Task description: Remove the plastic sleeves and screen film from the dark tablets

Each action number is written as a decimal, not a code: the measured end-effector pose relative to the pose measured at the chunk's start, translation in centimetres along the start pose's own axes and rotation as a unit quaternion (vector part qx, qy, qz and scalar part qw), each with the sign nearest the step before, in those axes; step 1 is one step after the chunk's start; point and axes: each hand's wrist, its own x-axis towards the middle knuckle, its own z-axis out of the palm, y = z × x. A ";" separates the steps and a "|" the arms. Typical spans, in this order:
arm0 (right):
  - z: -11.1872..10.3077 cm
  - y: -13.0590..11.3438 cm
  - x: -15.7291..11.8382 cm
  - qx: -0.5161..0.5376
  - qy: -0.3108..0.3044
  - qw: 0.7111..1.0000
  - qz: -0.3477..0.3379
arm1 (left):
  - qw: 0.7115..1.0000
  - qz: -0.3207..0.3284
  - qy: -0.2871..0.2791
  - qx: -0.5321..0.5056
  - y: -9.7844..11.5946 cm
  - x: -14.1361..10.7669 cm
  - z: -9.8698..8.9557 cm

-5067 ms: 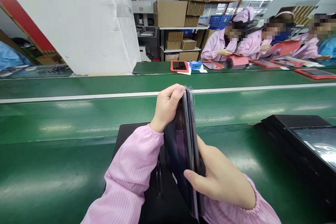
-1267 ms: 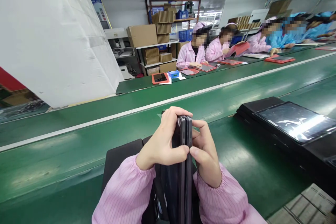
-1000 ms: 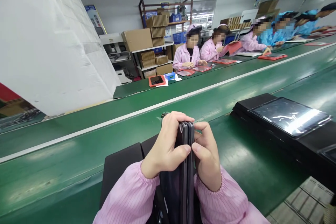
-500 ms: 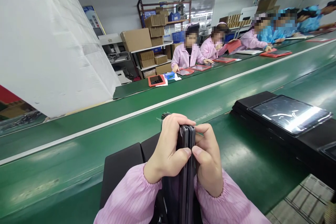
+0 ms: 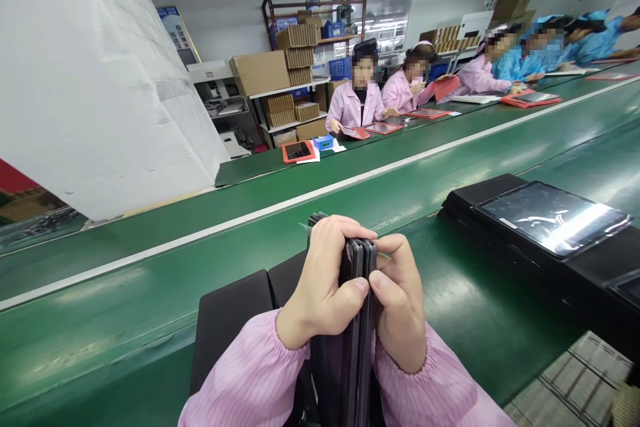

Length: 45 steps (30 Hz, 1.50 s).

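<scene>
Two dark slabs that look like tablets point(image 5: 357, 353) stand on edge, face to face, in front of me. My left hand point(image 5: 325, 287) is closed on them from the left, its fingers over the top corner and its thumb on the near edge. From the right, my right hand point(image 5: 401, 307) grips the same pair, with its thumb at the near edge and bent fingers near the top. Both thumb tips almost meet at the seam. Black cover-like panels point(image 5: 230, 330) lie to the left behind my left forearm. Lower parts of the tablets are partly hidden by my sleeves.
A stack of black cases point(image 5: 505, 260) with a film-covered tablet point(image 5: 553, 217) on top lies to the right. Across the green conveyor point(image 5: 250, 247), co-workers point(image 5: 357, 103) in pink and blue sit by tablets in red covers point(image 5: 299, 151). White sheeting point(image 5: 125, 100) hangs at left.
My hands and the tablets have shifted very slightly right, with the same grip. Across the line, the nearest co-worker has lifted the edge of a red-covered tablet.
</scene>
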 end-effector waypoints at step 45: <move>0.1 -1.7 -0.9 -0.278 -0.289 0.916 0.019 | 0.920 -0.232 0.317 0.004 -4.1 1.2 -5.7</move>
